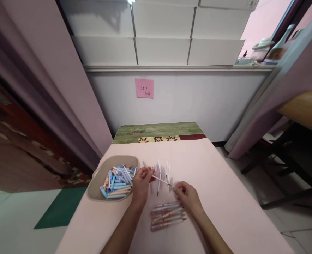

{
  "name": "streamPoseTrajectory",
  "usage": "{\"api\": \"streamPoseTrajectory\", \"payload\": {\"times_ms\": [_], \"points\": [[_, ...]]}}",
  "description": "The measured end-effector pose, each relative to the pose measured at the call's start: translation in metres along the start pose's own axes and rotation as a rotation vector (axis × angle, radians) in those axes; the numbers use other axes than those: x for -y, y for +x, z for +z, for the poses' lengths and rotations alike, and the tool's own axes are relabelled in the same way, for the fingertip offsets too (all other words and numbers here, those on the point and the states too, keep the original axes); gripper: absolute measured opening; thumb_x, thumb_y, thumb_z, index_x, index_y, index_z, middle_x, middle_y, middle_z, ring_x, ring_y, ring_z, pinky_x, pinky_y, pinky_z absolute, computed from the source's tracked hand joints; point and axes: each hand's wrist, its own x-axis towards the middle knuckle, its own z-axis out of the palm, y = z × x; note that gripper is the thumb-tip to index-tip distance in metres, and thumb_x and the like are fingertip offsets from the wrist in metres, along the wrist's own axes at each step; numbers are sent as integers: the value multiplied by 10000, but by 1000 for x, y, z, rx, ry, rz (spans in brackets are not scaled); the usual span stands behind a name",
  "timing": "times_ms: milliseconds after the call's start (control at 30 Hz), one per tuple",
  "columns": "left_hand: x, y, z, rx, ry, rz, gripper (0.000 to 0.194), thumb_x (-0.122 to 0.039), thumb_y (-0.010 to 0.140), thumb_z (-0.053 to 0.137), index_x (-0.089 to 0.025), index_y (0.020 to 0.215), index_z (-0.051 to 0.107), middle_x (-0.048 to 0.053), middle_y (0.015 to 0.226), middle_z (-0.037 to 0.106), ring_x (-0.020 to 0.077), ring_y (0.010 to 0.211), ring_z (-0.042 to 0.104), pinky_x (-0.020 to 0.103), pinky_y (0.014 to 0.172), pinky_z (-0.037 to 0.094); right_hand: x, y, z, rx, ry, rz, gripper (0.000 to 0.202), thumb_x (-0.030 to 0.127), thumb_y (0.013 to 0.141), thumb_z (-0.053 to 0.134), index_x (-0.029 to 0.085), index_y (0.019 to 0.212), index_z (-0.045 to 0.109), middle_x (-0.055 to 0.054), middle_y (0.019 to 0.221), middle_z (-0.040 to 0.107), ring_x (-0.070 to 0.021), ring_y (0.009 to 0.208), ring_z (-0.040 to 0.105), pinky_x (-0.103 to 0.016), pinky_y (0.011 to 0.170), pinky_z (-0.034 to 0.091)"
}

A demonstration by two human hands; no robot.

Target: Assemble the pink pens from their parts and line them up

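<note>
Clamping white refill [161, 180] and clear tube [145, 164] in left hand [142, 181], centre of frame, overlap hidden by fingers; dark tip aimed lower right. Holding right hand [188, 196] just beside that tip, fingertips bunched, contents hard to make out. Best, probably: pinch lightly, keep refill aligned with tube, avoid bending, keep wrists off patterned pens [167, 216], lower centre.
</note>
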Motion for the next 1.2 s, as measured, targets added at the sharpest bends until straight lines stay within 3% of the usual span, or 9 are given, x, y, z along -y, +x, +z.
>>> {"api": "streamPoseTrajectory", "payload": {"times_ms": [100, 233, 400, 533, 700, 867, 967, 1100, 1200], "points": [[11, 3, -8, 48, 231, 102, 285, -381, 721, 685, -163, 893, 618, 27, 751, 694, 156, 644, 649, 260, 565, 527, 0, 4, -12, -142, -292, -26, 313, 477, 819, 508, 221, 692, 635, -1, 635, 647, -158, 604, 575, -242, 548, 351], [20, 7, -5, 103, 496, 215, 237, -384, 772, 593, -174, 876, 627, 34, 722, 696, 180, 642, 659, 285, 575, 530, 11, 14, -3, -80, -362, -36, 371, 493, 852, 461, 234, 727, 695, -18, 716, 706, -176, 667, 623, -244, 571, 379], [19, 12, -3, 86, 589, 271, 265, -330, 729, 638, -201, 960, 666, 72, 880, 732, 229, 835, 685, 345, 755, 517, 20, 23, 15, -48, -329, -105, 388, 434, 900, 396, 228, 874, 725, -42, 843, 739, -183, 781, 654, -243, 683, 420], [17, -3, -17, 104, 581, 261, 257, -333, 707, 682, -224, 939, 700, 71, 867, 736, 225, 788, 679, 310, 715, 498, 14, 10, 5, -96, -334, -123, 346, 424, 903, 416, 239, 898, 709, -44, 821, 723, -196, 766, 639, -264, 670, 407], [20, -33, -37, 135, 553, 233, 176, -325, 715, 680, -247, 867, 723, 47, 805, 729, 224, 754, 664, 289, 698, 490, 11, -21, -3, 74, -559, -235, 130, 335, 800, 612, 250, 854, 693, -29, 819, 683, -192, 759, 607, -271, 665, 379], [20, -42, -46, 122, 556, 183, 158, -347, 696, 691, -241, 809, 719, 36, 745, 721, 233, 727, 659, 298, 680, 492, 17, -32, 1, 192, -815, -372, 136, 233, 838, 572, 219, 775, 692, -55, 865, 664, -212, 879, 586, -309, 796, 351], [18, -41, -48, 128, 583, 199, 161, -357, 720, 673, -231, 811, 714, 37, 753, 716, 228, 728, 651, 299, 684, 484, 18, -32, 0, 230, -765, -369, 109, 194, 822, 572, 213, 863, 671, -41, 887, 669, -201, 868, 586, -290, 782, 363], [14, -40, -45, 137, 592, 226, 157, -350, 753, 651, -217, 817, 705, 33, 757, 705, 207, 721, 636, 284, 680, 472, 17, -32, -5, 257, -660, -374, 297, 136, 772, 577, 219, 1051, 635, -32, 933, 673, -193, 880, 589, -276, 796, 379], [11, -40, -40, 138, 523, 199, 173, -358, 744, 669, -206, 817, 703, 32, 749, 704, 187, 680, 623, 269, 646, 469, 15, -29, -11, 257, -554, -377, 228, 151, 766, 586, 228, 961, 675, -27, 913, 665, -182, 842, 592, -263, 750, 393]]}}
